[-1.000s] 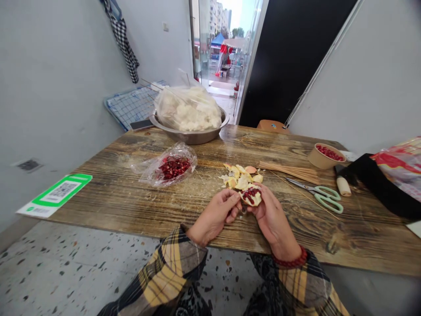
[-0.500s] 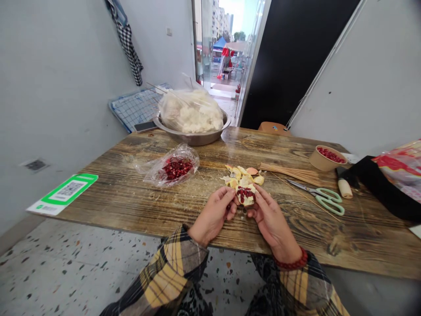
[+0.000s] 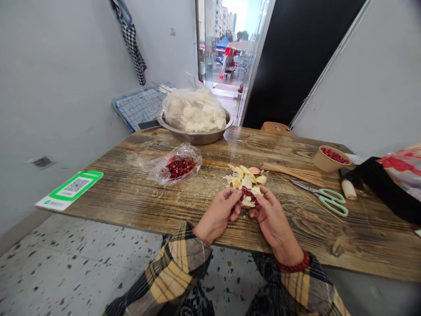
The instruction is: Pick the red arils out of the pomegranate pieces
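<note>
A chunk of pomegranate [image 3: 248, 198] with dark red seeds and pale pith is held between both hands, just above the table's front part. My left hand [image 3: 221, 212] is closed, its thumb and fingertips pressed on the left side of the chunk. On the other side my right hand [image 3: 272, 218] grips it with thumb and fingers; a red beaded bracelet circles that wrist. Right behind the chunk lies a heap of yellowish pomegranate peel [image 3: 245, 174]. To the left, a clear plastic bag [image 3: 194, 154] holds loose red seeds [image 3: 179, 166].
On the wooden table [image 3: 138, 197] stand a metal basin [image 3: 197, 138] with a bag of white stuff and a paper bowl [image 3: 324, 161] of seeds. Wooden sticks [image 3: 292, 174], green-handled scissors [image 3: 333, 202] and a pale-handled tool [image 3: 348, 189] lie at right. A QR-code card [image 3: 74, 188] is at left.
The pomegranate chunk has turned slightly in my fingers, and my left thumb now reaches further over its seeds. The whole view has shifted a little.
</note>
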Demonstrator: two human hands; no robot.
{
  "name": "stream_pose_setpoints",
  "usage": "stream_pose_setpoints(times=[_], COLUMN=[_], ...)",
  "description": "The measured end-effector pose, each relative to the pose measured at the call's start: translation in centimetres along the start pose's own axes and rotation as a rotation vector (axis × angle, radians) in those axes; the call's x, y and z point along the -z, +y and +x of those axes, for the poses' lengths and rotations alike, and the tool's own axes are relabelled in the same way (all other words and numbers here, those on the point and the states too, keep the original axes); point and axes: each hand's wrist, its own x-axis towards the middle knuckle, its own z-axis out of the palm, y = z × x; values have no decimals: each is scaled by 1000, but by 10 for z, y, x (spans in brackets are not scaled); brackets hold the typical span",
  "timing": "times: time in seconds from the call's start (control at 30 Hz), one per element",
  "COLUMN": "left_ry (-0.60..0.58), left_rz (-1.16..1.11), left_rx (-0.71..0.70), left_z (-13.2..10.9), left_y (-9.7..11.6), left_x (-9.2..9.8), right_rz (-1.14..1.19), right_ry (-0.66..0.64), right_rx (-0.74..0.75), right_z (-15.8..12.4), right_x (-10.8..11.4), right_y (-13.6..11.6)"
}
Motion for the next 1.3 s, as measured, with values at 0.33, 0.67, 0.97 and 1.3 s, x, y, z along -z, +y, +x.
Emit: stream_pose_setpoints(times=[0.33, 0.67, 0.97, 1.3], left_ry=[0, 24, 19, 0], left_rz=[91, 54, -103, -25], left_rx=[-61, -64, 3, 12], left_z=[4, 4, 3, 4], left_y=[-5, -6, 0, -2], left_x=[1, -1, 2, 4], right_rz=[-57, -109, -54, -129], right_ry=[-20, 26, 8, -14], right_rx=[38, 53, 49, 117], right_z=[-1, -1, -1, -1], right_x=[-2, -3, 0, 0], right_y=[-1, -2, 0, 2])
